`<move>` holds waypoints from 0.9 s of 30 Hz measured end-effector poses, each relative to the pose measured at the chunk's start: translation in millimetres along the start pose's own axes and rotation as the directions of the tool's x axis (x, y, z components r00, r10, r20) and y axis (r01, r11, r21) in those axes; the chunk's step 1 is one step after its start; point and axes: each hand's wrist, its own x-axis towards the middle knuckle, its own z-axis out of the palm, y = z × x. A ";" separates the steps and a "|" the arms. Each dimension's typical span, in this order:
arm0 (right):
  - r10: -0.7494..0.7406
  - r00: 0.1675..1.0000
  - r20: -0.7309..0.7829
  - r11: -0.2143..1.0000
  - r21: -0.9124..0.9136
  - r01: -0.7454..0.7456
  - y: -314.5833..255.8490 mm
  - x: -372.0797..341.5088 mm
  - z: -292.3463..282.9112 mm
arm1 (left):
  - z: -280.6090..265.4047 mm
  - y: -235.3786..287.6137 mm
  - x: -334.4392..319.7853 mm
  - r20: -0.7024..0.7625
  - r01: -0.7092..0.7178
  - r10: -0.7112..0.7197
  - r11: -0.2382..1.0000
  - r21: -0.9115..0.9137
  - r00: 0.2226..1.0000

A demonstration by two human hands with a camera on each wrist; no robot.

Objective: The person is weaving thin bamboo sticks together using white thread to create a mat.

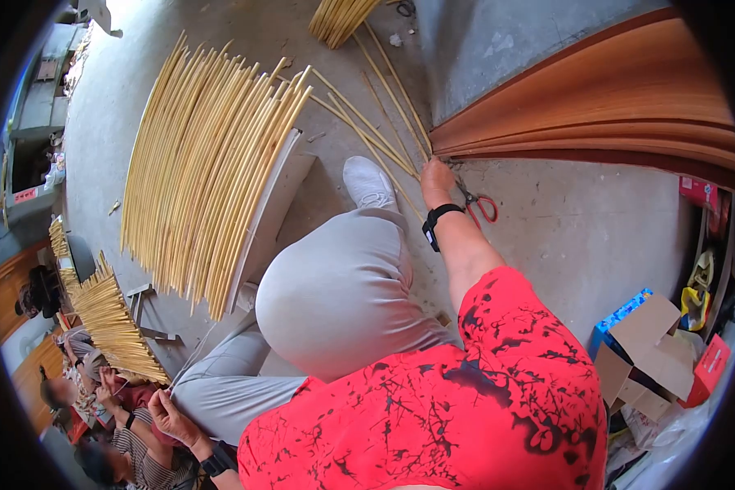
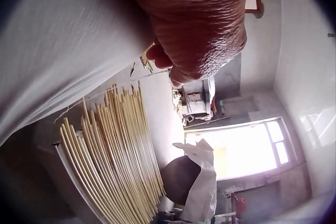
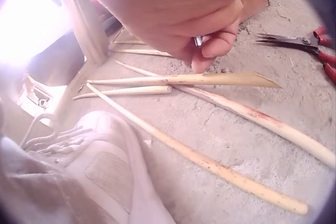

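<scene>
My left hand (image 1: pixel 178 420) pinches a thin string beside my bent leg. In the left wrist view the string (image 2: pixel 123 84) runs from the fingertips of the left hand (image 2: pixel 202 29) towards a row of pale sticks (image 2: pixel 118 150). That row of sticks (image 1: pixel 208 171) lies side by side on a low support. My right hand (image 1: pixel 438 181) reaches down to the floor at loose sticks (image 1: pixel 367 131). In the right wrist view the curled fingers of the right hand (image 3: pixel 178 8) are at a stick (image 3: pixel 210 79); a small silvery thing shows between them. Whether they grip the stick is unclear.
Red-handled scissors (image 1: pixel 480 208) lie right of my right hand. A brown wooden panel (image 1: pixel 596 98) stands at the upper right, and an opened cardboard box (image 1: pixel 645 347) at the lower right. Other people sit at the lower left near another row of sticks (image 1: pixel 114 318). My shoe (image 1: pixel 369 184) is nearby.
</scene>
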 end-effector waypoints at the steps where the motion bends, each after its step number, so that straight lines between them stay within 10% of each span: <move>1: -0.028 0.999 -0.023 1.000 0.000 0.028 1.9 -1.4 0.9 | 1.1 1.1 -0.5 -0.012 0.001 -0.001 1.000 -0.007 1.000; 11: -0.261 0.956 -0.133 0.963 0.030 0.267 55.5 -34.3 -12.3 | -2.2 -10.5 0.1 -0.005 0.004 -0.004 1.000 -0.030 1.000; 17: -0.124 0.992 -0.034 0.986 0.112 0.127 84.5 -73.0 -28.9 | -3.4 -9.7 2.3 0.011 -0.030 0.030 0.999 0.039 0.999; 27: -0.150 0.937 -0.314 0.939 0.251 0.235 18.3 -34.1 -9.0 | 5.1 -4.2 -1.2 -0.039 -0.020 0.019 1.000 -0.017 0.999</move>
